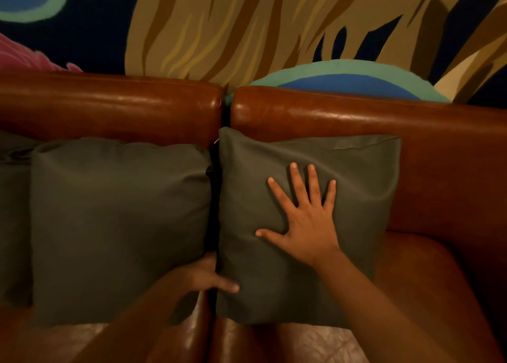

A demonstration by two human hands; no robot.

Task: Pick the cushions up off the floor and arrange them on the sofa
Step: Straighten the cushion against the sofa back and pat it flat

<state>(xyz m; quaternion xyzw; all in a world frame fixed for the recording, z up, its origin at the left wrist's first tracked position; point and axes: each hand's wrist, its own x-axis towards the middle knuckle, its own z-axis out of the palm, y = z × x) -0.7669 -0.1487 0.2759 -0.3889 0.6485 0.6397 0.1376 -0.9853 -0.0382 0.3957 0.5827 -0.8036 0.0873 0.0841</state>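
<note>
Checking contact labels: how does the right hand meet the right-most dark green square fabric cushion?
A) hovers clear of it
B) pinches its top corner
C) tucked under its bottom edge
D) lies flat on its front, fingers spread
D: the right hand rests palm-down, fingers spread, on the front of the dark green square fabric cushion.

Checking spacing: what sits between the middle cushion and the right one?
Head view: a narrow dark gap; there the left hand grips the right cushion.
</note>
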